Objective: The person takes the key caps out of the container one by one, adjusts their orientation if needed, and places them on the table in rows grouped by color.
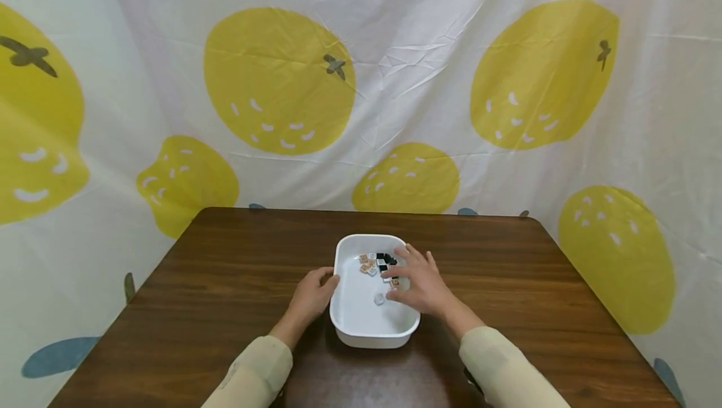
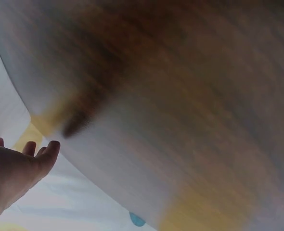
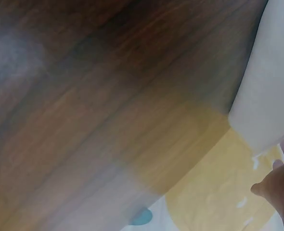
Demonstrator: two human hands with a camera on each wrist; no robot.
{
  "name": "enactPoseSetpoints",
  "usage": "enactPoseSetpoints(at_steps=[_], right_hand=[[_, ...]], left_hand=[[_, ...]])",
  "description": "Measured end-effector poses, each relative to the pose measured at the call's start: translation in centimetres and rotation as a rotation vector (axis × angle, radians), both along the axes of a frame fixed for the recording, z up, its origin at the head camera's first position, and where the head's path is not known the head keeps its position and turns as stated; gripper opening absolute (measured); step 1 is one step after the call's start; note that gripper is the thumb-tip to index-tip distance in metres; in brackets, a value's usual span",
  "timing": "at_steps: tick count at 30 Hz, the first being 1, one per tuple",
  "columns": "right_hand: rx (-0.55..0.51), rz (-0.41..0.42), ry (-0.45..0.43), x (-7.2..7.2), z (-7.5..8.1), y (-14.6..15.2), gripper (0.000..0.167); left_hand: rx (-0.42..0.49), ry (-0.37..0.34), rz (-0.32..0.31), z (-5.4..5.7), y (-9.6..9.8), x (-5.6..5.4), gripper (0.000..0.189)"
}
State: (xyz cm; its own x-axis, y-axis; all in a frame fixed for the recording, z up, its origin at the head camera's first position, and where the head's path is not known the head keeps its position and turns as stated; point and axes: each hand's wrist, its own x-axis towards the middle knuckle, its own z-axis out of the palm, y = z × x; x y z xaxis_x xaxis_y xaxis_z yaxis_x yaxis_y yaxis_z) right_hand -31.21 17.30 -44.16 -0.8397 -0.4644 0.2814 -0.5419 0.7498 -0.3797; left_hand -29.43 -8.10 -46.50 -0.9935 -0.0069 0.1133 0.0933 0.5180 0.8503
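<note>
Head view: reaching over a white tub (image 1: 354,315) on a brown table (image 1: 225,308) with the right hand (image 1: 422,282) spread.
Touching the tub's left side with a relaxed left hand (image 1: 312,293); showing small tan, white and black pieces (image 1: 371,267) in its far half, plus a lone whitish piece (image 1: 379,299) near the right thumb.

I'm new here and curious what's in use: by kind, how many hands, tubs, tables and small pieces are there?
Hands: 2 (left hand, right hand)
Tub: 1
Table: 1
Total: 4, leaving out the small pieces, too tiny and partly hidden to count.
</note>
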Motion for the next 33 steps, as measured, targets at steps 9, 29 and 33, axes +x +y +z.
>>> enactPoseSetpoints(at_steps=[9, 29, 33], right_hand=[[0.120, 0.011, -0.012, 0.0, 0.3, -0.7, 0.027], [0.416, -0.102, 0.040, -0.5, -0.2, -3.2, 0.015], [0.419, -0.099, 0.055, -0.5, -0.4, -3.3, 0.014]], left_hand=[[0.012, -0.009, 0.000, -0.2, 0.1, -0.1, 0.036], [0.015, -0.034, 0.004, -0.2, 0.2, 0.1, 0.036], [0.021, -0.039, 0.000, -0.1, 0.1, 0.0, 0.037]])
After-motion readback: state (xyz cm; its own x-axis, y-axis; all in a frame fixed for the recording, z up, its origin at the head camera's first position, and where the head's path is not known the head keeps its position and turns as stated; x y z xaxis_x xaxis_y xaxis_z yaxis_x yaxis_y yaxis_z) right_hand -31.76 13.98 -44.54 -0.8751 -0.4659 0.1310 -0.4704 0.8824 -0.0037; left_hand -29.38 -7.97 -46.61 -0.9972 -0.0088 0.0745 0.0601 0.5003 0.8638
